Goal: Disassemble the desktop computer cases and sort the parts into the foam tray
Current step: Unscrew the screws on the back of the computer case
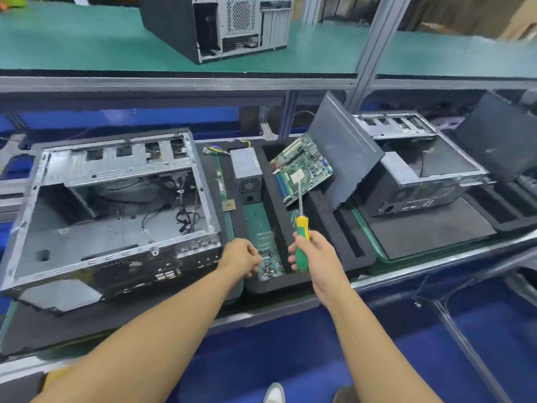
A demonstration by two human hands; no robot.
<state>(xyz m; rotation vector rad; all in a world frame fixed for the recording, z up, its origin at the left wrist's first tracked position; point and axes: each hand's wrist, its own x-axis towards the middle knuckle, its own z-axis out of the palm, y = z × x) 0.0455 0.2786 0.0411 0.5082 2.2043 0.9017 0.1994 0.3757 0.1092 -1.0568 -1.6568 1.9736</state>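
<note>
Head view. Grips screwdriver (302, 228) in right hand (318, 257), fingers clamped round handle, shaft up. Curls left hand (241, 257) over screws (268, 266); cannot tell whether pinching any. Faces tray (273, 283) pocketing screws, tilted motherboard (302, 168), power supply (248, 170); gutted, lidless case (110, 213) just left.

A single wide-angle camera on the person's head looks forward and down toward 12 o'clock, close above the tabletop's (430, 264) front edge.
</note>
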